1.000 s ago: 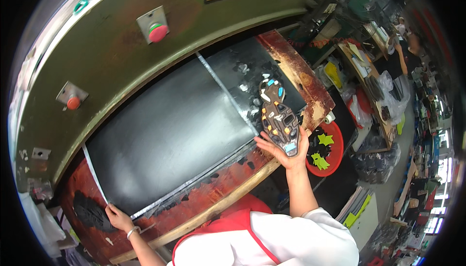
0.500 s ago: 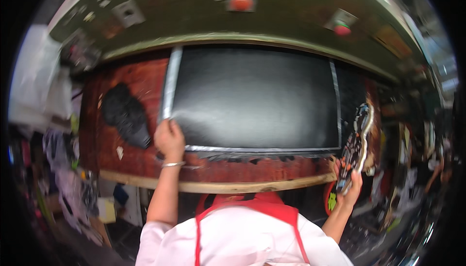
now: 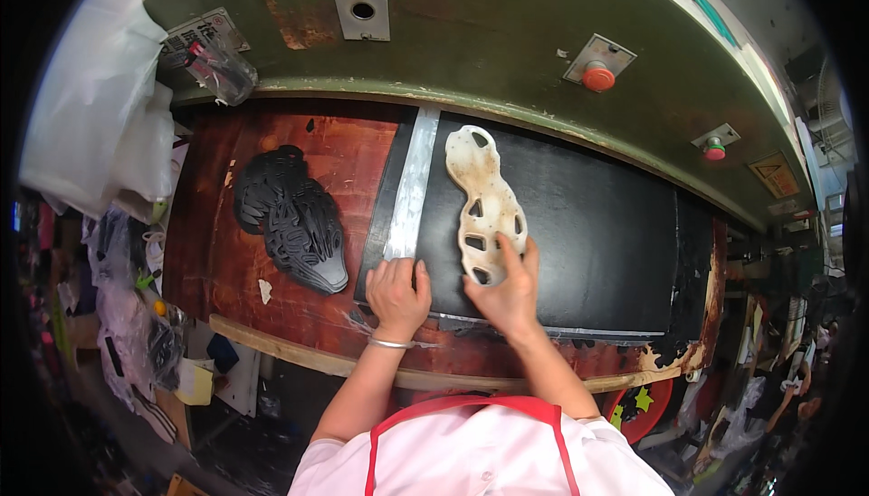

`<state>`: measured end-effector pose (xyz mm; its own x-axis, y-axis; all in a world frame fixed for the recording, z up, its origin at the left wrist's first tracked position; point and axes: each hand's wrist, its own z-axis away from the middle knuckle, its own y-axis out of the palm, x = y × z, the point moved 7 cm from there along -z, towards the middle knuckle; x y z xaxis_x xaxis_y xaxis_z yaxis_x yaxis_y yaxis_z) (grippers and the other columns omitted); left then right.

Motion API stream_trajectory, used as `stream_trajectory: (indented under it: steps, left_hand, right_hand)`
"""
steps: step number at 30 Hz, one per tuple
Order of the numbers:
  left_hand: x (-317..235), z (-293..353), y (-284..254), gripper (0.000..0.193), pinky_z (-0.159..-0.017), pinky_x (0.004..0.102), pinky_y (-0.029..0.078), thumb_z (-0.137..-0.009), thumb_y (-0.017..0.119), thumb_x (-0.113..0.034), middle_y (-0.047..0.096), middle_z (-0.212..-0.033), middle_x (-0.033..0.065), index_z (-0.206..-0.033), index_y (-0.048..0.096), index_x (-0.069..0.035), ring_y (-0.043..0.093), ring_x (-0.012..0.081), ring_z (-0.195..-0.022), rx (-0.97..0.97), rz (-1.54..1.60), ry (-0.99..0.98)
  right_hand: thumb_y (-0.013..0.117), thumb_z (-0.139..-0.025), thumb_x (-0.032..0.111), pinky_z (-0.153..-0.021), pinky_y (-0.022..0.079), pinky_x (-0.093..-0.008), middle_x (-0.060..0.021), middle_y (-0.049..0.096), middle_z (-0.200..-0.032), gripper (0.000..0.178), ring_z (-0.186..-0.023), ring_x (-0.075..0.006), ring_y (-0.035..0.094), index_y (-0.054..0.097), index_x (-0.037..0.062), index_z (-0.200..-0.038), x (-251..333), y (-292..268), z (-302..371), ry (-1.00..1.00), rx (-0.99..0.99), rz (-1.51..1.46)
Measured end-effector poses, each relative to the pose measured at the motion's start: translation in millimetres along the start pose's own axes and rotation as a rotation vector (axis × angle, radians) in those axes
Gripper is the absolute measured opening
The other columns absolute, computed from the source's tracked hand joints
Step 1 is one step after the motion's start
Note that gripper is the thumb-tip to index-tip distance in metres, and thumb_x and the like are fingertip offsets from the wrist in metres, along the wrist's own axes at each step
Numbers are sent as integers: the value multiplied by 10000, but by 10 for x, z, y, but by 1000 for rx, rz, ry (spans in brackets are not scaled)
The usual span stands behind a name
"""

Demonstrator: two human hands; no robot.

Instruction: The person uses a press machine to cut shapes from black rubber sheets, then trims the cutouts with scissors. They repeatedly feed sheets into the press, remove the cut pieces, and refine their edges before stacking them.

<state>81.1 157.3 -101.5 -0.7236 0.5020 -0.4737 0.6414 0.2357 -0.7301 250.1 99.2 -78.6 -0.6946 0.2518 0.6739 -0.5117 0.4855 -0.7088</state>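
A cream, sole-shaped cutting die (image 3: 487, 190) with cut-out holes lies over the left part of a black sheet (image 3: 588, 233). My right hand (image 3: 511, 288) grips its near end, fingers on top and thumb at the left edge. My left hand (image 3: 398, 295) rests at the sheet's near left corner, at the foot of a silver stripe (image 3: 415, 184). Its fingers lie on the sheet and the thumb stands apart. Left of it, a pile of black sole-shaped pieces (image 3: 294, 220) sits on the red-brown board (image 3: 362, 143).
A green machine beam (image 3: 471, 34) with red and green buttons spans the far side. A wooden strip (image 3: 290, 348) edges the board in front. A red bucket (image 3: 654, 414) stands below at the right, and white plastic sheeting (image 3: 95, 107) hangs at the left.
My right hand has brought the cutting die from beyond the sheet's right side to its left part, turning it flat. My left hand stays by the silver stripe. The view has shifted left.
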Motion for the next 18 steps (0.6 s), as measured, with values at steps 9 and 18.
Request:
stream_trajectory:
  steps: [9,18]
  left_hand:
    - [-1,-415,227,162,-599,408,368,-843,589,-176,534,-672,75,-720,537,-84,529,286,-666,1,-50,-14]
    - [109,-1147,678,128,-634,427,403,-844,595,-170,571,-700,123,-804,612,-50,553,327,-695,-50,-26,-16]
  right_hand:
    - [767,-708,211,-1054,268,-617,-431,252,-1371,768,-1297,-585,251,409,-83,-1321,78,245,-201,-295,54,196]
    - [719,-744,87,-789,552,-360,-211,655,-1039,428,-899,-345,667,594,-59,-1127,-560,-681,-498,-359,-72,-93]
